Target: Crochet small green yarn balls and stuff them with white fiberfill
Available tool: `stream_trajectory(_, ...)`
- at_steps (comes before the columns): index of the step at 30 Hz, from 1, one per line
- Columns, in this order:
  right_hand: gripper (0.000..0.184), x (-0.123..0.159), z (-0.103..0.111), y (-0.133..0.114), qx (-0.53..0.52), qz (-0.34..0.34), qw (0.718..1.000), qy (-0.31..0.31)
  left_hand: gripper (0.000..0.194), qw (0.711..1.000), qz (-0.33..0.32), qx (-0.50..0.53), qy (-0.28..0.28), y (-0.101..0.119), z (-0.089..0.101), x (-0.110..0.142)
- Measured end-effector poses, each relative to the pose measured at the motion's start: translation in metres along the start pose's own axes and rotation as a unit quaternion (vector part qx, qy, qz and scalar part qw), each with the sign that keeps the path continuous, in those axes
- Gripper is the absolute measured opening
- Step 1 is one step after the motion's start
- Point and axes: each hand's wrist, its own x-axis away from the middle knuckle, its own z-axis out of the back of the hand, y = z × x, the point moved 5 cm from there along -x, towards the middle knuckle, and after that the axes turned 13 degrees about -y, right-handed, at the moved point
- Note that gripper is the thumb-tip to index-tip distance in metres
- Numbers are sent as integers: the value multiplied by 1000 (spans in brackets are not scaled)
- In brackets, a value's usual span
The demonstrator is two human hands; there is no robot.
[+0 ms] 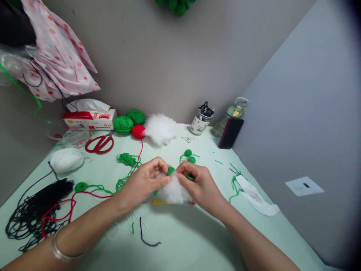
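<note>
Over the middle of the table, my left hand (149,176) pinches a small green crocheted piece (170,171) between thumb and fingers. Close beside it, my right hand (197,180) is closed, its fingertips pressed into white stuffing fibre (176,191) at the edge of the green piece. The fluffy tuft hangs below both hands. Under it lies a yellow-handled tool (161,202), partly covered, so its kind is hidden. Just beyond my hands rest two small green crocheted balls (189,156) with loose yarn tails.
Red-handled scissors (100,144), green yarn balls (124,125), a red yarn ball (138,131) and a stuffing heap (160,129) stand at the back. Black yarn (42,210) and white yarn (67,160) lie left. A phone (231,133) leans against a bottle (221,126); crumpled tissue (255,195) lies right.
</note>
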Motion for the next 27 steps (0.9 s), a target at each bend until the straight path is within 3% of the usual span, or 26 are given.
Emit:
stream_trajectory(3, 23, 2, -3, -4, -44, -17, 998, -37, 26, 999, -14, -31, 26, -3, 0, 2)
stream_trajectory(8, 6, 4, -15, -9, -28, -18, 997, -74, 16, 979, -69, -156, 114, -5, 2, 5)
stream_trajectory(10, 2, 3, -17, -7, -28, -13, 998, -61, 17, 971, -79, -182, 133, -3, 2, 6)
stream_trajectory(16, 13, -1, -13, 4, -58, -29, 998, 11, 18, 995, -38, -81, 45, 0, -7, 7)
stream_trajectory(20, 16, -1, -6, 6, -80, -42, 995, 45, 24, 999, -28, -35, 21, 0, -9, 6)
stream_trajectory(27, 14, 1, -9, 0, -102, -31, 992, -68, 21, 997, -20, -66, 34, -4, -3, 2)
